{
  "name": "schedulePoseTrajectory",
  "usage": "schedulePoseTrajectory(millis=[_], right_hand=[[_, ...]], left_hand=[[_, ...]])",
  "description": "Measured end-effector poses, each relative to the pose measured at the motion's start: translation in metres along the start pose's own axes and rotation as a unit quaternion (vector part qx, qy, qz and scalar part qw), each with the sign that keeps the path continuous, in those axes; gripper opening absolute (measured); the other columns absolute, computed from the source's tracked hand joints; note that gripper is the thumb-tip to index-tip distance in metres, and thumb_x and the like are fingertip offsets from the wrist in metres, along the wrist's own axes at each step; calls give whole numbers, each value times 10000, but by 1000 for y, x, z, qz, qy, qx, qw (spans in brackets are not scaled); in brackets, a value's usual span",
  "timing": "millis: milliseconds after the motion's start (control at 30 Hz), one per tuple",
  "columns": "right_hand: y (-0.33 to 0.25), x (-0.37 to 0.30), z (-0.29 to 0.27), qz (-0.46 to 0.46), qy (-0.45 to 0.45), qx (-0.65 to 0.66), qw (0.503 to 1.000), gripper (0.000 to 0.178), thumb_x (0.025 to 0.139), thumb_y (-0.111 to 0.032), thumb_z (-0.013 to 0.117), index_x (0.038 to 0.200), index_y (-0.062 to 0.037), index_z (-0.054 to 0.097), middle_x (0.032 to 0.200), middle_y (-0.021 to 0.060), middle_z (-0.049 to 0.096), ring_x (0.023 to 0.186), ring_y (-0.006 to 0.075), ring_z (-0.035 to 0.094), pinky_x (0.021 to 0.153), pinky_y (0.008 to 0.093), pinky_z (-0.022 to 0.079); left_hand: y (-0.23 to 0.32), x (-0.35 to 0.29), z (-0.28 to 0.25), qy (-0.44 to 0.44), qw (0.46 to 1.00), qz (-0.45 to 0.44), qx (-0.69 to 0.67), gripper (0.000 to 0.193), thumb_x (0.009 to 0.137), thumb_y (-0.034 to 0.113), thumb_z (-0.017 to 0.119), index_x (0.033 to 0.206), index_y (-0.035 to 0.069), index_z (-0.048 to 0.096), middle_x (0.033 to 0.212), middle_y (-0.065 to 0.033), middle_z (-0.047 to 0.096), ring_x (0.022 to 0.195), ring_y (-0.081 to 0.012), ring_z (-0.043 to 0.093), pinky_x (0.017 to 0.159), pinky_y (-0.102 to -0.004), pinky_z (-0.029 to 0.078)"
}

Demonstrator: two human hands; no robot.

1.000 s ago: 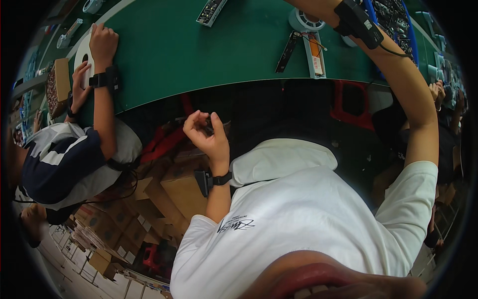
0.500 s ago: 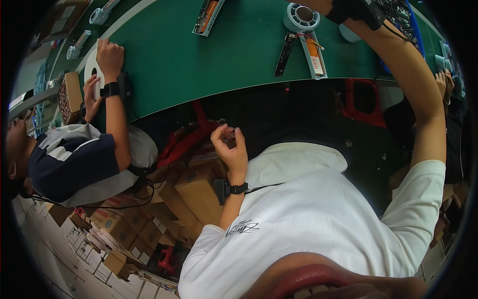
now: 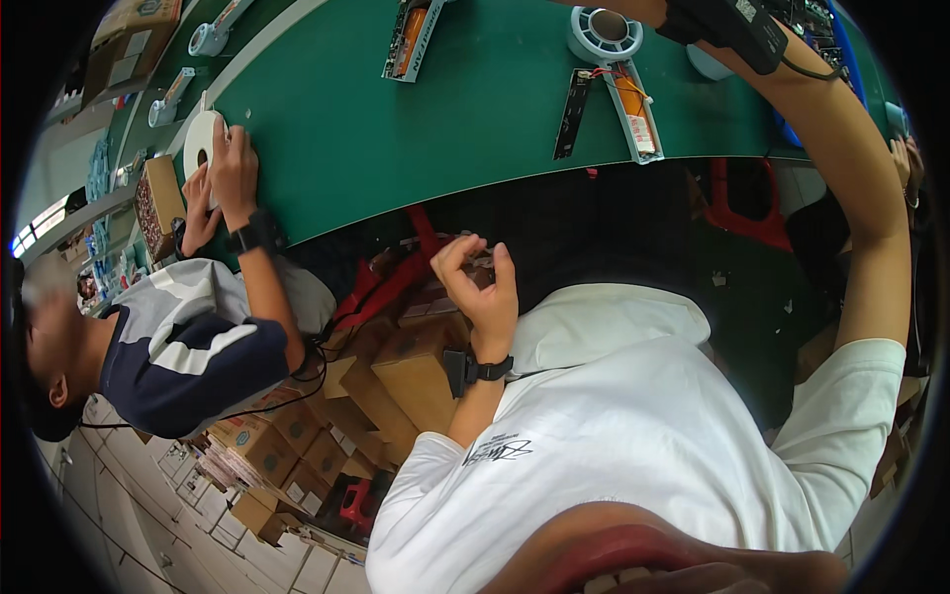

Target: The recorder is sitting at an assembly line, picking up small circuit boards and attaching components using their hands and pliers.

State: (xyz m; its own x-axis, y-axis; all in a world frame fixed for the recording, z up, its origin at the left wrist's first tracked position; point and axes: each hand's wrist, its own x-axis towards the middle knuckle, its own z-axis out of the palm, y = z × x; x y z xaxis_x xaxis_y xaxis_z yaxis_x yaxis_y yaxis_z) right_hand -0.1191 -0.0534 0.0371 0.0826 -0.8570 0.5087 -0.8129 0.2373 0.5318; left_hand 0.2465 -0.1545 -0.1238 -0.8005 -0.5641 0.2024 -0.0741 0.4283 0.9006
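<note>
Remote watch, head view only. Nearest item to my hands: a pale blue unit (image 3: 606,59) on the green table (image 3: 475,129), round head at the far end, open handle (image 3: 649,156) reaching the near edge. I judge it light, its shell stiff and probably smooth, so a little slippery. Fragile parts, by my reading: the thin wires (image 3: 599,71) and the black circuit strip (image 3: 571,114) lying beside the handle, apparently tethered by them — lifting one without the other could strain the joints. The orange cell (image 3: 629,97) sits in the handle; I expect it adds weight there and should not be squeezed. Best hold, in my estimate: the handle's outer side walls or the head's rim, strip supported separately.

Positions: the unit lies ahead and to the right of my left hand (image 3: 480,297), well apart. That hand is off the table, fingers curled toward the thumb; whether anything small is pinched there, I cannot tell. My right forearm (image 3: 811,114) crosses to the unit's right and beyond — the right hand is past the upper edge, its grip unknown.
</note>
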Motion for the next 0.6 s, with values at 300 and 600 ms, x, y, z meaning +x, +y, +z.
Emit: schedulePoseTrajectory(millis=[300,600], right_hand=[[9,9,-22,29,-125,181,975,68,850,-213,738,858,-151,711,974,-32,604,985,143,618,813,282,511],[10,8,9,0,10,26,1000,93,849,-222,758,899,-144,759,972,-17,617,971,165,637,786,313,545]], left_hand=[[20,112,15,142,972,144,122,385,902,47,782,1232,52,584,1179,-93,615,1150,-276,550,1021,-403,423],[15,125,25,116,929,182,300,198,949,195,666,1128,112,687,1217,-15,692,1174,-263,534,1015,-404,377]])
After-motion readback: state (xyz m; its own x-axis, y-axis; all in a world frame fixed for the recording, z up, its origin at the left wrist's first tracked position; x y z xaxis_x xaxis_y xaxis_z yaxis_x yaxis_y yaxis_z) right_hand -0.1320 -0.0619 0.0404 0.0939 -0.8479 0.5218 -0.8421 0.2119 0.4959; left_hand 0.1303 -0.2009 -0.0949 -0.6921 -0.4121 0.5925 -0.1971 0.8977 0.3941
